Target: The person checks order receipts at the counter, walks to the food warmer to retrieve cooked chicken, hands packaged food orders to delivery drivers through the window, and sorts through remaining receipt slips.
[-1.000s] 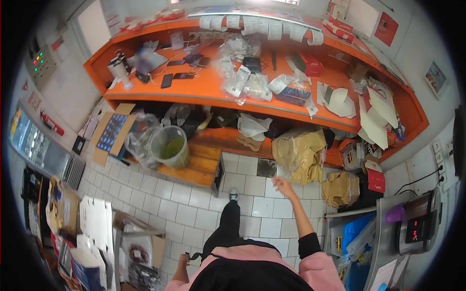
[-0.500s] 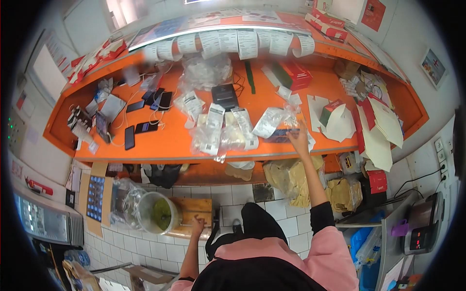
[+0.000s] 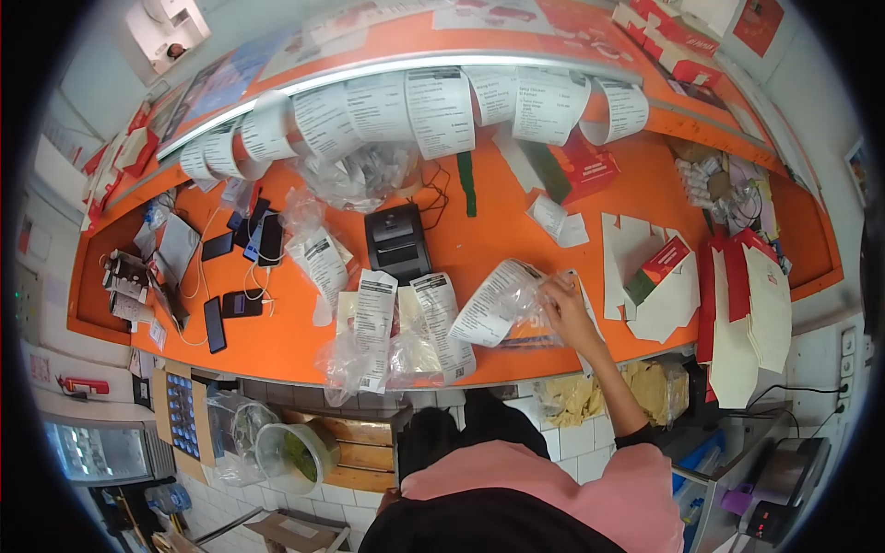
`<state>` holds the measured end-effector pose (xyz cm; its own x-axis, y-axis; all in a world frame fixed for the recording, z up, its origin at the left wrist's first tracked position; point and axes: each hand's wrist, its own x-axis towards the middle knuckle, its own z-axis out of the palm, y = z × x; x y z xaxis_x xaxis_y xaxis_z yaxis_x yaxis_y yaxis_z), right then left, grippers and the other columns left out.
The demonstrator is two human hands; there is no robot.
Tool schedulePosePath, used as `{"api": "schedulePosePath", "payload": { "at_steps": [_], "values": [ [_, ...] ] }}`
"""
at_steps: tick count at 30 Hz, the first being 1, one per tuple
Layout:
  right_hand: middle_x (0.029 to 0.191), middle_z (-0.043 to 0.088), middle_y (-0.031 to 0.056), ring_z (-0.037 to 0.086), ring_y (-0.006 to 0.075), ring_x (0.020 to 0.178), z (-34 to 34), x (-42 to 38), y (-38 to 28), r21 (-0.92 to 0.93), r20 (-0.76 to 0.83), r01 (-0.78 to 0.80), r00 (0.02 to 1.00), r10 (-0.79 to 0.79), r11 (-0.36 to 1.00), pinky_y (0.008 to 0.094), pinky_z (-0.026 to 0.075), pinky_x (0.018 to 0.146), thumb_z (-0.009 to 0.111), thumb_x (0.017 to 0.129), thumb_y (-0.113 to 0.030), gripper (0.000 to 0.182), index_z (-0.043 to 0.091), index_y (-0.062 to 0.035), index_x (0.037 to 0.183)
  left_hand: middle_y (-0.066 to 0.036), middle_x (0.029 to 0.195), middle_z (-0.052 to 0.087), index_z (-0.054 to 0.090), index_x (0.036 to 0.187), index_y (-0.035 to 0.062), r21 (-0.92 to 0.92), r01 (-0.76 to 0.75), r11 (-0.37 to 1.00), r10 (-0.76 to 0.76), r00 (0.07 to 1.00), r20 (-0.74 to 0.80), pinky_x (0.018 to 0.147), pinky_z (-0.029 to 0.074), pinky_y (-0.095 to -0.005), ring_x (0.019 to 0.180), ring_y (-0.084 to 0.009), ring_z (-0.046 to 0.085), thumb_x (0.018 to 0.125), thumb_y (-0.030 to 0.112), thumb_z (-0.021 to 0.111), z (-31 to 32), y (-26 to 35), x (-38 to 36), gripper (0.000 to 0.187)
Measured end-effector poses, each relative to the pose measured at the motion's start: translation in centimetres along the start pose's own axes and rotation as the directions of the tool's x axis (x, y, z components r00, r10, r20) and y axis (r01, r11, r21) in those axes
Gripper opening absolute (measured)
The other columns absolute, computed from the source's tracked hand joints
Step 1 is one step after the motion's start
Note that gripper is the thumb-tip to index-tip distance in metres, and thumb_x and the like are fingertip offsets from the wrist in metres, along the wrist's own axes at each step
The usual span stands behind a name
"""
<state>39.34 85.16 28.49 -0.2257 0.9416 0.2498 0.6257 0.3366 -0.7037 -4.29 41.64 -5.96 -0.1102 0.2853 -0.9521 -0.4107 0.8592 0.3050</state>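
Observation:
My right hand is over the front right of the orange counter, fingers closed on the edge of a clear plastic bag. A printed receipt curls over the bag's left side. Orange and white print shows beneath the plastic. Only a sliver of my left hand shows, low beside my body, its fingers hidden. To the left of the held bag lie bagged items with two long receipts on them. Behind these sits a black receipt printer.
Receipts hang from the shelf edge. Several phones with cables lie at left. Flat cardboard boxes and a red-green box lie at right. A plastic bucket stands below, beside a wooden stool.
My view has moved nearer the counter. My right hand has gone from a dark blue item on the counter to the plastic bag's edge. My left hand has drawn back against my body.

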Motion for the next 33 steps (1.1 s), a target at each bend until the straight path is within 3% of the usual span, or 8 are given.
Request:
{"api": "schedulePosePath", "payload": {
  "at_steps": [6,13,17,22,26,29,31,33],
  "values": [
    [0.100,0.052,0.0185,0.052,0.0354,0.089,-2.0,11.3,-1.8,0.061,-0.121,0.227,0.968,-0.219,0.972,0.0378,0.042,0.078,0.053,0.078,-0.002,0.027,0.051,0.0024,0.104,-0.008,0.093,0.059,0.042,0.116,0.0103,0.388,-0.067,0.919,0.073,0.997,0.001,0.070,0.046,-0.0352,0.083,-0.0190,0.057,0.089,0.034,0.043,5.2,7.2,-1.7,0.036],
    [0.107,0.055,0.0154,0.058,0.0225,0.085,2.8,22.6,4.2,0.116,-0.005,-0.045,0.999,0.046,0.992,0.0284,0.048,0.067,0.058,0.078,-0.004,0.033,0.052,-0.0001,0.110,-0.008,0.092,0.060,0.042,0.117,0.0127,0.620,-0.177,0.764,0.033,0.971,0.237,0.066,0.048,-0.0356,0.082,-0.0162,0.058,0.092,0.034,0.037,10.8,20.3,-6.6,0.033],
    [0.111,0.052,0.0175,0.058,0.0213,0.085,3.7,23.1,6.4,0.323,0.055,0.206,0.970,-0.236,0.924,0.0283,0.047,0.071,0.059,0.077,-0.004,0.036,0.052,-0.0004,0.112,-0.011,0.094,0.060,0.042,0.118,0.0083,0.845,-0.352,0.403,0.113,0.935,0.336,0.071,0.046,-0.0341,0.085,-0.0207,0.057,0.092,0.035,0.039,14.3,23.8,-11.3,0.037],
    [0.122,0.043,0.0193,0.045,0.0337,0.107,0.7,11.3,16.7,-0.237,0.302,-0.341,0.864,0.402,0.910,0.0399,0.038,0.091,0.070,0.068,-0.030,0.067,0.041,0.0015,0.119,-0.016,0.098,0.060,0.047,0.114,0.0061,0.851,-0.337,0.403,0.133,0.941,0.310,0.073,0.045,-0.0313,0.084,-0.0230,0.057,0.091,0.036,0.041,17.6,27.3,-16.6,0.038],
    [0.132,0.033,0.0210,0.029,0.0367,0.123,3.0,0.6,16.6,-0.563,-0.062,-0.737,0.488,0.871,0.373,0.0418,0.040,0.087,0.078,0.058,-0.027,0.079,0.040,-0.0011,0.121,-0.012,0.095,0.061,0.052,0.106,0.0025,0.852,-0.398,0.340,0.220,0.915,0.340,0.075,0.043,-0.0301,0.084,-0.0219,0.058,0.091,0.034,0.041,20.7,32.3,-21.7,0.036],
    [0.122,0.045,0.0211,0.029,0.0363,0.123,2.8,-1.8,22.1,0.034,0.277,-0.634,0.749,0.602,0.773,0.0436,0.041,0.084,0.078,0.058,-0.025,0.061,0.054,0.0008,0.108,-0.010,0.091,0.061,0.053,0.102,0.0006,0.761,-0.503,0.410,0.256,0.864,0.434,0.078,0.042,-0.0290,0.086,-0.0198,0.057,0.092,0.030,0.040,22.2,35.9,-24.4,0.034],
    [0.100,0.059,0.0209,0.039,0.0341,0.116,2.4,2.4,18.4,-0.015,0.190,-0.576,0.801,0.568,0.817,0.0420,0.041,0.083,0.076,0.062,-0.022,0.041,0.062,0.0006,0.094,-0.009,0.089,0.060,0.052,0.100,-0.0002,0.700,-0.589,0.403,0.318,0.808,0.496,0.080,0.042,-0.0286,0.086,-0.0189,0.057,0.093,0.028,0.040,23.4,38.1,-25.0,0.032],
    [0.084,0.063,0.0205,0.049,0.0313,0.108,3.1,5.5,18.7,-0.231,-0.258,-0.140,0.963,0.078,0.963,0.0387,0.042,0.084,0.073,0.066,-0.020,0.035,0.063,-0.0018,0.094,-0.008,0.088,0.060,0.052,0.097,0.0001,0.563,-0.705,0.431,0.459,0.709,0.536,0.080,0.041,-0.0286,0.088,-0.0174,0.056,0.093,0.025,0.039,24.3,39.4,-25.7,0.028]
  ]
}}
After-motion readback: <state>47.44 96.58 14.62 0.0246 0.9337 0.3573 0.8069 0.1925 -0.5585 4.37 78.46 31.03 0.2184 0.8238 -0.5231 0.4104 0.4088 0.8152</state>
